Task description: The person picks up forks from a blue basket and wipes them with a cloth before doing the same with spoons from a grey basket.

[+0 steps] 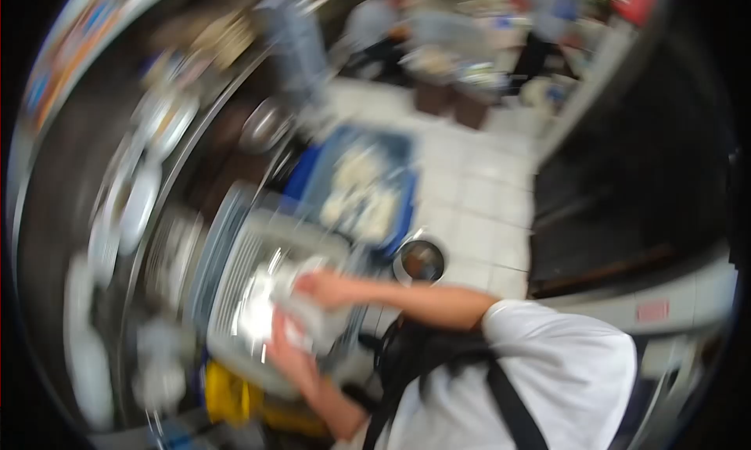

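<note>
Both of my hands are over a light grey plastic tub (227, 301) with ribbed walls. My right hand (325, 287) is closed at the upper edge of a whitish item (314, 321), too smeared by motion to name. Lower down, my left hand (289, 340) grips the same item from the other side. Bright white things (256, 305) lie inside the tub below my hands; glare and blur hide what they are.
Beyond the tub, a blue crate (411, 176) holds pale items. A round pot (420, 261) with dark contents stands on the tiled floor (458, 184). White plates (141, 203) line the left shelf. Something yellow (227, 391) sits below the tub. People (371, 27) are at the back.
</note>
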